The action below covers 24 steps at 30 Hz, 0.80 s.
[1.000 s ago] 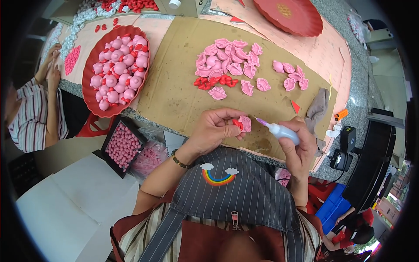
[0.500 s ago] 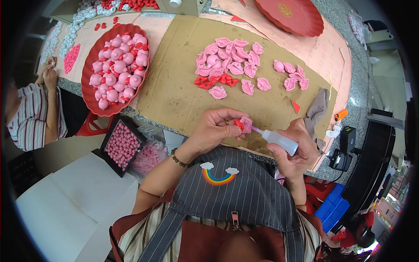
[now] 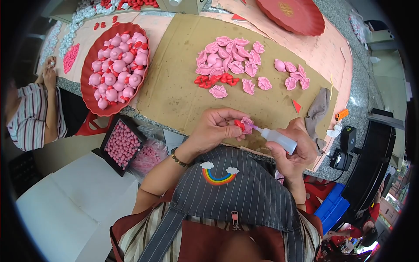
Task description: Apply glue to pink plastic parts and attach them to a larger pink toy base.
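Observation:
A small hollow pink plastic half-shell (image 3: 247,125) with a red piece (image 3: 239,124) at its left edge is pinched in the fingertips of my left hand (image 3: 214,130). Wrapped in my right hand (image 3: 300,146) is a translucent white squeeze bottle (image 3: 281,140). Its thin purplish nozzle points left, with the tip at the shell's right side; whether it touches cannot be made out. Just beyond my hands, a pile of pink half-shells (image 3: 235,67) lies on brown cardboard (image 3: 168,78), with several red pieces (image 3: 227,78) along its near edge.
A red scalloped tray (image 3: 84,87) of pink and red figures stands left. More pink parts (image 3: 291,83) and a grey cloth (image 3: 317,107) lie right. A red plate (image 3: 301,22) sits at the back. Another person's hands (image 3: 49,72) are at the far left.
The bottle and my right hand have shifted very slightly, the nozzle staying at the half-shell. My left hand keeps its pinch. A person in red at the lower right has moved.

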### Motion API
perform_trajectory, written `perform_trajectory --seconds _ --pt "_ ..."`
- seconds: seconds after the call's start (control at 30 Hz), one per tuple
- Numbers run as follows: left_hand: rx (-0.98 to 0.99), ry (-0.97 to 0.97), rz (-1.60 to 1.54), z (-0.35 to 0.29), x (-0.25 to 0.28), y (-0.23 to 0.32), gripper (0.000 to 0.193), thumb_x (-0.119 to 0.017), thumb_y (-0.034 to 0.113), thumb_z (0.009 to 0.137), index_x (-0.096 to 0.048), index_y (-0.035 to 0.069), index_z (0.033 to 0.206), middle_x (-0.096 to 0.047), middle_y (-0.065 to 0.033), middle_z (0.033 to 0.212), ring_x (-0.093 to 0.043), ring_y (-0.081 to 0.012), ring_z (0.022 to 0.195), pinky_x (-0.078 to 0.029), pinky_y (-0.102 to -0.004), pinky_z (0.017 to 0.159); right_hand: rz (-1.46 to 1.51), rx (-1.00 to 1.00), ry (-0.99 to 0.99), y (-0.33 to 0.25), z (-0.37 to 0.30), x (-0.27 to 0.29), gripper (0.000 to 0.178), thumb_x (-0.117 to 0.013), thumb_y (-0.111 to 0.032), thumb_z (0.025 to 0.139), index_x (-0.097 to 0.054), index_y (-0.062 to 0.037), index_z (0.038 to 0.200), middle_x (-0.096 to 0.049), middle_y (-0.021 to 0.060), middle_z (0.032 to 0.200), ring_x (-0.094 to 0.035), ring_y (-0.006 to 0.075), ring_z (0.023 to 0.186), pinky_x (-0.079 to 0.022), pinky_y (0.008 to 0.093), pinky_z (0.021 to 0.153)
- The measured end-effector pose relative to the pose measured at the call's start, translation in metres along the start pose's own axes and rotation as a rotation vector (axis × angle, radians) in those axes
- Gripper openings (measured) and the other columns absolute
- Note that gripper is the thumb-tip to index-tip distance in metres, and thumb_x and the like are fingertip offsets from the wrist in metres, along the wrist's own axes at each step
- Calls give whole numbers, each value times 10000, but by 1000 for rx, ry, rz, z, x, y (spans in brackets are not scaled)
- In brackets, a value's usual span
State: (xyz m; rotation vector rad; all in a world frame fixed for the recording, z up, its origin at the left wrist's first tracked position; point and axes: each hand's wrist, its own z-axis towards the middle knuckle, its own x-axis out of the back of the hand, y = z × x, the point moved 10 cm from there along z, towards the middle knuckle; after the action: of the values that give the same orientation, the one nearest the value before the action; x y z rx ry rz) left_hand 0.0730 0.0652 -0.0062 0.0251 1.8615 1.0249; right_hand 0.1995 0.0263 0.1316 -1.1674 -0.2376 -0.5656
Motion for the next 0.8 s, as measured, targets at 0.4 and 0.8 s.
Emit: perform_trajectory --seconds 0.4,0.8 --pt "1 -5 1 1 0 -1 340 -635 70 833 -544 -64 1132 -620 -172 1060 -636 -182 875 -544 -280 715 -3 43 -2 -5 -1 0 299 -791 -149 660 -592 41 775 -513 70 635 -406 159 596 -290 273 531" --pt "13 15 30 0 -1 2 358 -654 69 817 -547 -69 1130 -645 -153 979 -638 -160 774 -540 -269 688 -16 79 28 -3 0 3 327 -817 -104 606 -600 32 809 -533 95 618 -430 212 535 -328 297 495"
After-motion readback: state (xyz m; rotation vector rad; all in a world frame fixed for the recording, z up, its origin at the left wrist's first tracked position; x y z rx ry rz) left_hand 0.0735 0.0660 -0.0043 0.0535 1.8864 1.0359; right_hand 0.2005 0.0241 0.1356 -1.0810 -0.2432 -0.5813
